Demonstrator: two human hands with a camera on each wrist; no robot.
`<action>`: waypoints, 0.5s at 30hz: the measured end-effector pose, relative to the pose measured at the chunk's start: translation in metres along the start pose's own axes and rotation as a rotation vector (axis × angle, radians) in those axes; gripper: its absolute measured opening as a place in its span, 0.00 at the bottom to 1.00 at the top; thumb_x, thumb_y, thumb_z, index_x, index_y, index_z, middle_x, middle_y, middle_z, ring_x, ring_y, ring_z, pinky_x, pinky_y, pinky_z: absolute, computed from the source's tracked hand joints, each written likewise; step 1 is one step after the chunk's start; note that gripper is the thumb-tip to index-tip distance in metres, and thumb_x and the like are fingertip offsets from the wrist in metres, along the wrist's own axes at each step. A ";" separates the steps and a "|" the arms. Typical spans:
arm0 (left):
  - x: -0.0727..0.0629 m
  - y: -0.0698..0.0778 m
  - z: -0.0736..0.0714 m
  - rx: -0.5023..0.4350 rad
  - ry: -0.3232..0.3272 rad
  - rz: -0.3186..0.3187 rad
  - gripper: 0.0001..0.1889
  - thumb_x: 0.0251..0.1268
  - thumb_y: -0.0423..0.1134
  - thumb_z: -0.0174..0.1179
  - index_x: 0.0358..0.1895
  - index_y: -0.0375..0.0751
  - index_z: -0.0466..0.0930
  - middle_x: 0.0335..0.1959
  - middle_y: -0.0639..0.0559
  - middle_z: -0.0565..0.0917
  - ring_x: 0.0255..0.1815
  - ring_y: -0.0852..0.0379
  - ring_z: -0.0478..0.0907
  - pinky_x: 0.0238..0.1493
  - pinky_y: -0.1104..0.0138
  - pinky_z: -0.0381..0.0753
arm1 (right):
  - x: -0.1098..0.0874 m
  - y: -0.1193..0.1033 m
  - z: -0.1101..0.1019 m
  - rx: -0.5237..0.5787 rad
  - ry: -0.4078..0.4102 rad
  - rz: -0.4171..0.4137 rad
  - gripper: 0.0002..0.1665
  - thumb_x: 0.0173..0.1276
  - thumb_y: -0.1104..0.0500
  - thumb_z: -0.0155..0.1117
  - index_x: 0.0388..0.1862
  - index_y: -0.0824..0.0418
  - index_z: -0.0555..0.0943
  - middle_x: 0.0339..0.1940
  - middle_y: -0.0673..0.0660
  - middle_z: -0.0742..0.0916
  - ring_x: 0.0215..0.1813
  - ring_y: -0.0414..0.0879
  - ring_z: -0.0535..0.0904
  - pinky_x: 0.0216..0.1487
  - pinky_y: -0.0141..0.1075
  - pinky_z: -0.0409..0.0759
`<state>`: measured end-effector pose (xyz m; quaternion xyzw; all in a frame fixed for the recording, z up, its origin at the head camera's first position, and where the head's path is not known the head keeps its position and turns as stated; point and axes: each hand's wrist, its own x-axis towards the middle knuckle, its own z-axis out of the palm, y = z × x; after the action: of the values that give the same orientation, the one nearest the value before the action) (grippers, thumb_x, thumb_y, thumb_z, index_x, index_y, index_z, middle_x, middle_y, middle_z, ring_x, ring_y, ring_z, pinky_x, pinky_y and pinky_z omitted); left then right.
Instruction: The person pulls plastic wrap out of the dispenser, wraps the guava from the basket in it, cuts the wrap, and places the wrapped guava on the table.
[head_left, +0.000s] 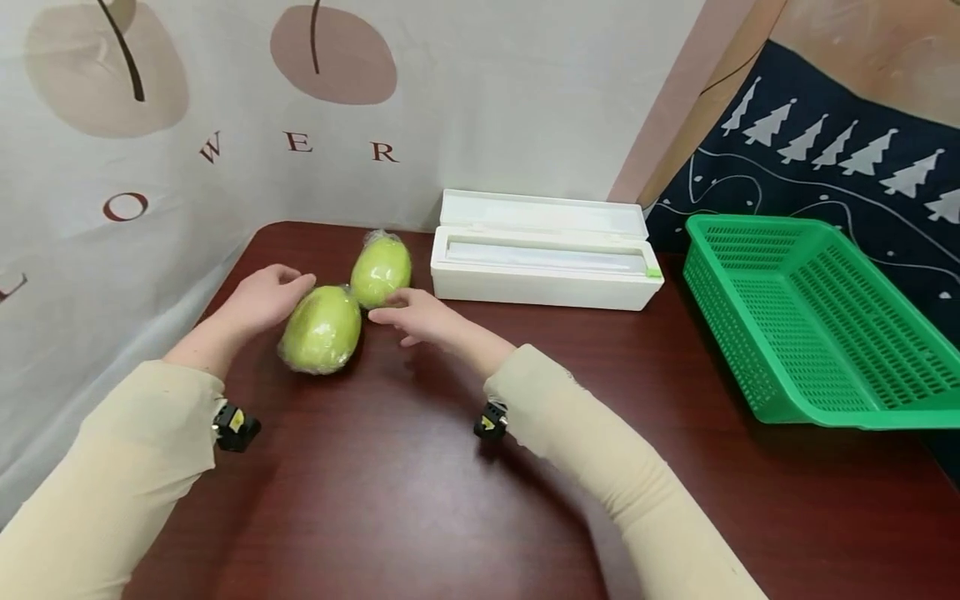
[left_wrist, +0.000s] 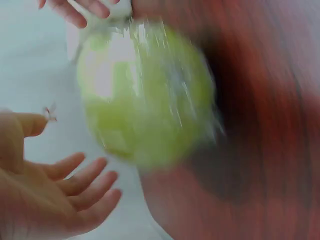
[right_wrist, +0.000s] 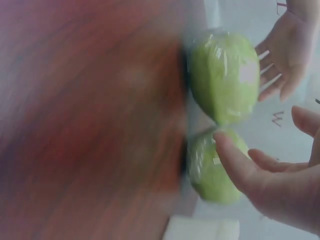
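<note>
Two yellow-green, melon-like fruits in clear plastic film rest on the dark red table. The nearer fruit (head_left: 321, 330) lies with my left hand (head_left: 264, 298) at its upper left side. In the left wrist view the fingers (left_wrist: 95, 192) are spread and relaxed, apart from the fruit. Behind it to the right is the farther fruit (head_left: 381, 268). My right hand (head_left: 420, 317) hovers at that fruit's lower right, fingers loosely bent with nothing between them. The right wrist view shows its index finger (right_wrist: 235, 160) in front of the farther fruit; whether they touch I cannot tell.
A white cling film box (head_left: 540, 279) stands at the table's back with its lid raised. Right of it sits a green plastic basket (head_left: 780, 392) with slotted walls. A printed cloth (head_left: 517, 100) hangs behind the table (head_left: 390, 500).
</note>
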<state>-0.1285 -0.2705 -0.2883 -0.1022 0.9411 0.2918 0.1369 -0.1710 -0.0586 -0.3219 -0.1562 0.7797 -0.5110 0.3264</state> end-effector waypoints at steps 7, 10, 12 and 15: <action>0.001 0.031 0.018 -0.070 0.198 0.208 0.34 0.72 0.54 0.38 0.69 0.29 0.53 0.66 0.28 0.62 0.68 0.33 0.57 0.67 0.45 0.57 | -0.016 0.014 -0.032 -0.383 0.150 -0.137 0.34 0.69 0.43 0.53 0.68 0.60 0.66 0.65 0.58 0.75 0.67 0.48 0.70 0.66 0.39 0.68; 0.002 0.041 0.029 -0.086 0.245 0.292 0.32 0.72 0.51 0.42 0.69 0.31 0.55 0.67 0.31 0.63 0.69 0.34 0.55 0.68 0.45 0.55 | -0.026 0.022 -0.044 -0.461 0.197 -0.166 0.37 0.69 0.41 0.51 0.70 0.59 0.63 0.69 0.56 0.71 0.71 0.47 0.65 0.69 0.40 0.64; 0.003 0.046 0.037 -0.074 0.270 0.340 0.30 0.72 0.49 0.44 0.69 0.32 0.56 0.67 0.32 0.63 0.69 0.34 0.54 0.68 0.45 0.54 | -0.033 0.028 -0.051 -0.531 0.238 -0.196 0.37 0.69 0.40 0.51 0.71 0.57 0.62 0.70 0.55 0.70 0.72 0.48 0.63 0.71 0.41 0.62; 0.006 0.053 0.049 -0.018 0.281 0.408 0.30 0.71 0.48 0.46 0.69 0.33 0.57 0.68 0.34 0.63 0.69 0.34 0.55 0.68 0.43 0.52 | -0.042 0.036 -0.061 -0.640 0.304 -0.232 0.39 0.69 0.38 0.50 0.72 0.57 0.60 0.71 0.55 0.68 0.73 0.50 0.60 0.72 0.44 0.59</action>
<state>-0.1383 -0.2000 -0.3019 0.0491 0.9495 0.3045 -0.0580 -0.1780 0.0238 -0.3235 -0.2600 0.9167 -0.2922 0.0813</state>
